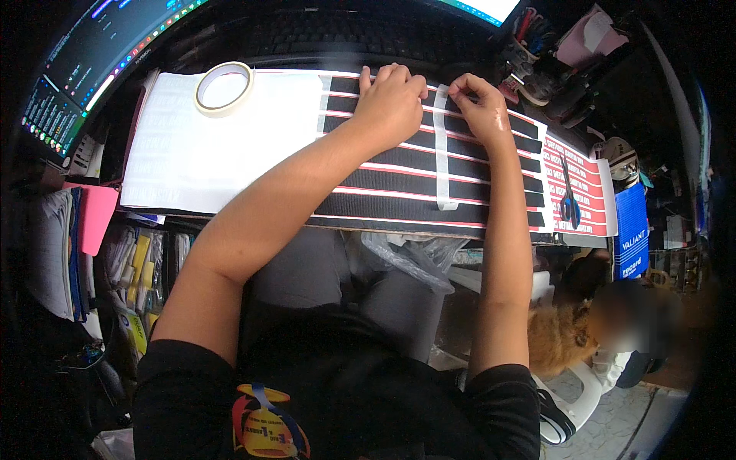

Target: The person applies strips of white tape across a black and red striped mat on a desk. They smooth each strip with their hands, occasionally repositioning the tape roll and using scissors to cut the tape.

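Observation:
Black ribbed strips [397, 184] lie side by side on red and white printed sheets. Across them runs a length of whitish masking tape [441, 155], its near end folded on the lowest strip. My right hand [478, 106] has thumb and forefinger pinched together at the tape's far end; whether the tape is between them is unclear. Resting on the strips to the left of the tape is my left hand [394, 100], its fingers curled and their grip hidden. Another tape band [324, 106] crosses the strips' left ends. A masking tape roll [224, 89] lies on white paper [213, 149].
Scissors [569, 201] with dark blue handles lie on the red printed sheet [592, 190] at right. A keyboard [322, 40] is beyond the work, and a pen holder [520, 52] stands at far right. A blue box [631, 230] and a furry brown animal [558, 339] are at lower right.

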`<action>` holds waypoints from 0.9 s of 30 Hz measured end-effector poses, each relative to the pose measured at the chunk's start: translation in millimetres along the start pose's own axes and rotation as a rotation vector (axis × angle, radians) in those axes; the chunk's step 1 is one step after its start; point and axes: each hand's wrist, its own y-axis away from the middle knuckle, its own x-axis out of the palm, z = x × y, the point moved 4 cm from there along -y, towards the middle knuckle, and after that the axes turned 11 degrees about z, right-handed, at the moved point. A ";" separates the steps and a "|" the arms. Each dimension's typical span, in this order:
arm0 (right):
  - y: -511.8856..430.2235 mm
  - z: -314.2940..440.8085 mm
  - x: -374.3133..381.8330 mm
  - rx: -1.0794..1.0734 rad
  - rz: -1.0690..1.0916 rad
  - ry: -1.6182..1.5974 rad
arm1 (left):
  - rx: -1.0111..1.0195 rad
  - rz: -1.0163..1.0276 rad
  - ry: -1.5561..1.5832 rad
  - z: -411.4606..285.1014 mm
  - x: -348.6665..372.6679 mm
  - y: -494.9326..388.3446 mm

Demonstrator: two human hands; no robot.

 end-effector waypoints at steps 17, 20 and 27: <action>-1.7 7.5 10.5 -0.013 -0.043 0.171 | 0.029 -0.055 0.064 -2.1 -2.3 0.9; -0.4 10.6 13.2 -0.028 -0.035 0.281 | 0.026 -0.051 0.054 -2.5 -2.4 0.2; -1.8 6.4 21.2 0.014 0.001 0.392 | 0.025 -0.040 0.054 -1.9 -1.4 -0.2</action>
